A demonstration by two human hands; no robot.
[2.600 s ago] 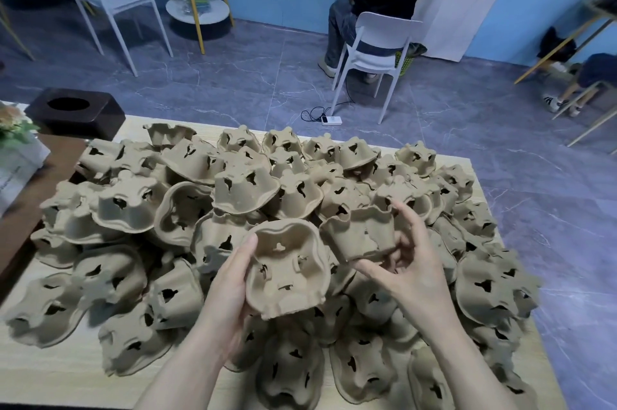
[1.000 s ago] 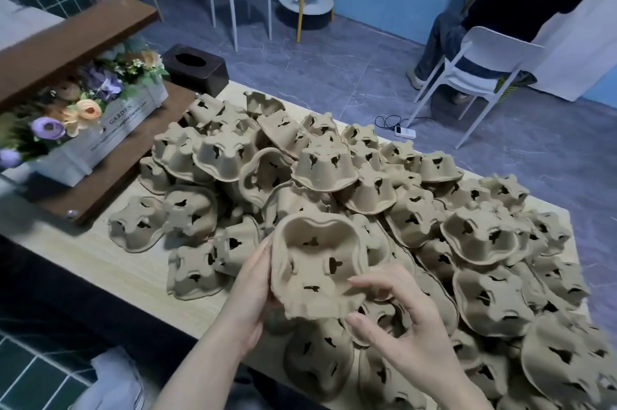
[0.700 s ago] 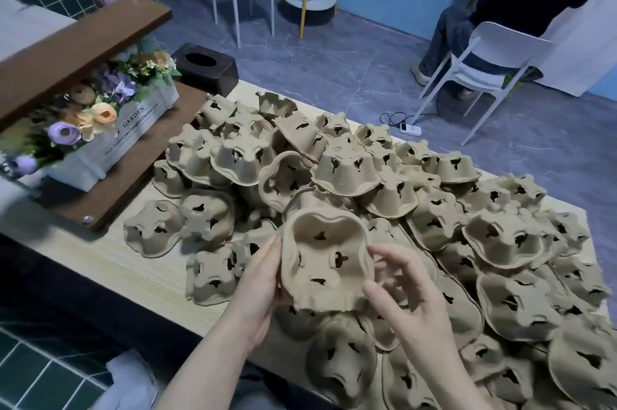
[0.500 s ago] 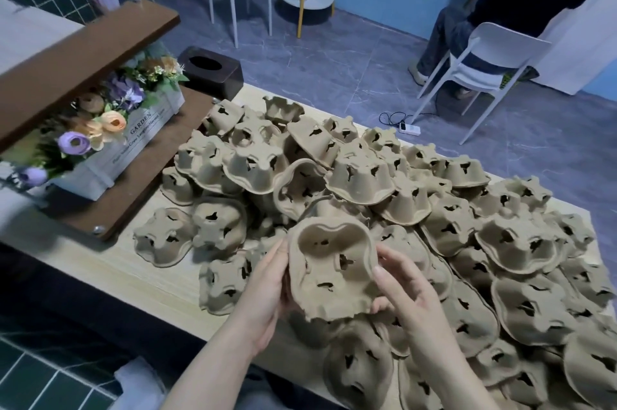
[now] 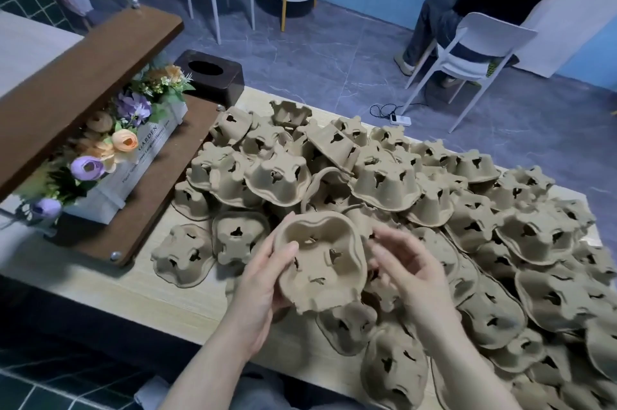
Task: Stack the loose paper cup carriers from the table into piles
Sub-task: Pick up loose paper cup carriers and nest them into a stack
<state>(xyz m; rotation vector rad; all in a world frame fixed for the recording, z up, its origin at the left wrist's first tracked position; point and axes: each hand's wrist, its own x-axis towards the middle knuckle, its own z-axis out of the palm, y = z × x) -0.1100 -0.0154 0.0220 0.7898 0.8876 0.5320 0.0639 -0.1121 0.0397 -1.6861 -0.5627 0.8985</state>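
Carrier (image 5: 320, 262): up off the bench (image 5: 110, 289), hollow side facing the person.
Left hand (image 5: 263, 279): grips its left rim.
Right hand (image 5: 410, 269): beside it, fingers loosely curled, holding nothing.
Tip: pick a loose carrier, turn it the same way, push until it nests.

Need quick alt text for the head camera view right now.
The left hand grips a stack of paper cup carriers, hollow side toward the camera, while the right hand hovers beside it, fingers curled. Loose carriers cover the wooden table.
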